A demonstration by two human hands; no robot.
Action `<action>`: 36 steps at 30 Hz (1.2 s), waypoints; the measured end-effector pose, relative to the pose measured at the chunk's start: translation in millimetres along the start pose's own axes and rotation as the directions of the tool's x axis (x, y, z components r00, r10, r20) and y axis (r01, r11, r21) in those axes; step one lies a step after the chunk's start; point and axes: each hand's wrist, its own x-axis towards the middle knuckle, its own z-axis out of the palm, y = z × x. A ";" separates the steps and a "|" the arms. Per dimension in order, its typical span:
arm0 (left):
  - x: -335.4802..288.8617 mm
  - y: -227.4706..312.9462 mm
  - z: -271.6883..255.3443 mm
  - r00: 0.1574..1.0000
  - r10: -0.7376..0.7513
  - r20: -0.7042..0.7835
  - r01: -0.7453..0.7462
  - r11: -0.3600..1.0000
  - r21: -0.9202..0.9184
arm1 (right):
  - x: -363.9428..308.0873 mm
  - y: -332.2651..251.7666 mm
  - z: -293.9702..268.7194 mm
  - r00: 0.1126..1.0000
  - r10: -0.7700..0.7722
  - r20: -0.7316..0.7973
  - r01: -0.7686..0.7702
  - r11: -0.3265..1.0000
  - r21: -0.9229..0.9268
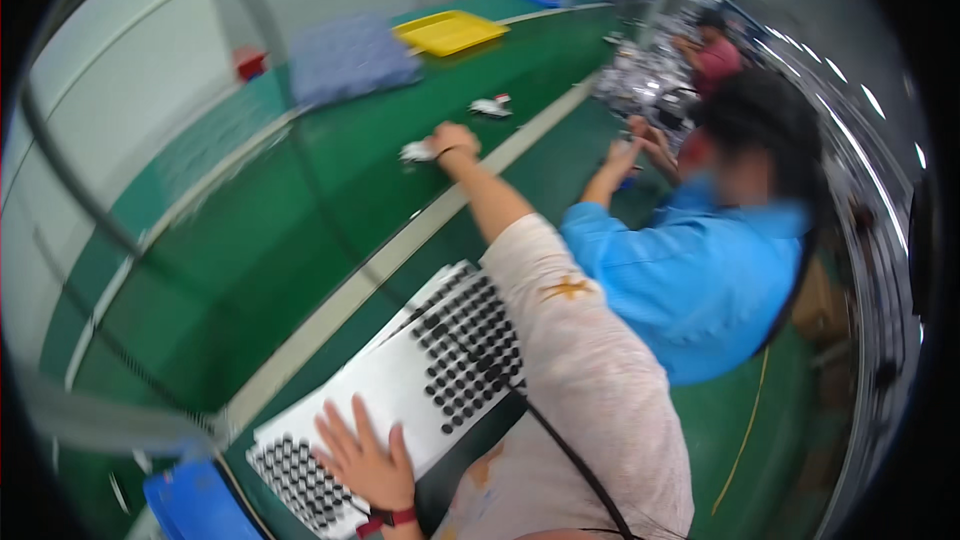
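My left hand [372,462] lies flat, fingers spread, on a white sheet [375,395] covered in rows of black round pads [470,340]. A red band is on that wrist. My right arm stretches far across to the green belt [330,210]. There my right hand [457,139] is closed on a small white part [417,152], which pokes out to the left of the fingers; blur hides its exact kind. Another small white part [491,107], with a bit of red on it, lies on the belt just beyond this hand.
A person in blue [690,270] works close on my right, hands over the bench. Across the belt are a yellow tray [452,32], a bluish-grey folded bundle [352,58] and a red box [250,63]. A blue bin [200,502] stands at lower left. Clear-wrapped items [645,80] pile up farther along.
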 end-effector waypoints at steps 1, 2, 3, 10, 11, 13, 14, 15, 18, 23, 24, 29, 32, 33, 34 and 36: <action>-0.6 3.1 -0.6 1.000 0.000 0.021 0.000 1.000 0.012 | 2.2 3.5 3.6 0.997 -0.030 -0.071 0.025 0.997 -0.069; -3.2 7.0 -4.1 0.999 -0.036 0.032 0.035 0.999 0.039 | -4.2 -0.9 -3.1 0.993 -0.106 -0.051 0.105 0.994 -0.017; -6.4 14.6 -9.9 0.998 -0.037 0.050 0.033 0.997 0.071 | -12.8 8.6 -8.6 0.968 -0.229 -0.100 0.231 0.973 0.003; -20.0 -48.6 -33.6 0.999 0.031 0.026 -0.036 0.968 0.247 | -127.4 -14.5 -37.9 0.751 -0.632 0.190 0.140 0.434 0.890; -15.1 -50.1 -47.1 0.996 -0.040 0.074 0.030 0.991 0.131 | -149.7 -17.3 -43.4 0.664 -0.712 0.227 0.065 0.358 0.931; -15.5 -65.9 -37.3 1.000 0.014 0.022 -0.016 0.996 0.090 | -194.6 -24.9 -40.6 0.528 -0.821 0.219 0.078 0.303 0.950; -17.2 -66.8 -35.7 0.999 0.047 -0.013 -0.045 0.993 0.112 | -219.5 -30.6 -35.2 0.475 -0.847 0.239 0.054 0.299 0.953; -17.0 -68.8 -34.9 0.997 0.078 -0.017 -0.076 0.989 0.128 | -241.0 -36.0 -15.0 0.394 -0.877 0.275 0.022 0.307 0.951; -16.6 -73.1 -24.6 0.991 0.111 -0.075 -0.097 0.981 0.167 | -313.9 -50.6 31.5 0.110 -0.919 0.378 -0.182 0.356 0.917; -16.8 -87.6 -10.3 0.994 0.016 -0.112 -0.005 0.996 0.093 | -366.3 -45.4 31.5 -0.272 -0.923 0.273 -0.657 0.386 0.647; -15.4 -90.3 -6.8 0.994 -0.007 -0.111 0.014 0.997 0.070 | -363.7 -44.9 30.3 -0.279 -0.920 0.275 -0.642 0.392 0.659; -7.8 -134.7 31.4 0.977 -0.202 -0.064 0.192 0.973 -0.131 | -348.0 -48.3 48.6 -0.383 -0.899 0.214 -0.656 0.428 0.621; -10.0 -184.3 58.0 0.942 -0.331 -0.046 0.309 0.914 -0.262 | -359.2 -52.1 41.4 -0.264 -0.915 0.306 -0.629 0.404 0.664; -11.9 -159.4 47.9 0.954 -0.286 -0.090 0.262 0.941 -0.213 | -354.9 -45.9 40.2 -0.242 -0.917 0.316 -0.633 0.397 0.665; -14.2 -136.2 33.5 0.961 -0.242 -0.136 0.221 0.963 -0.153 | -350.9 -42.1 39.0 -0.224 -0.919 0.324 -0.638 0.390 0.664; -11.5 -75.7 -2.1 0.964 -0.153 -0.218 0.152 0.988 -0.021 | -347.8 -40.3 31.4 -0.214 -0.922 0.323 -0.634 0.383 0.672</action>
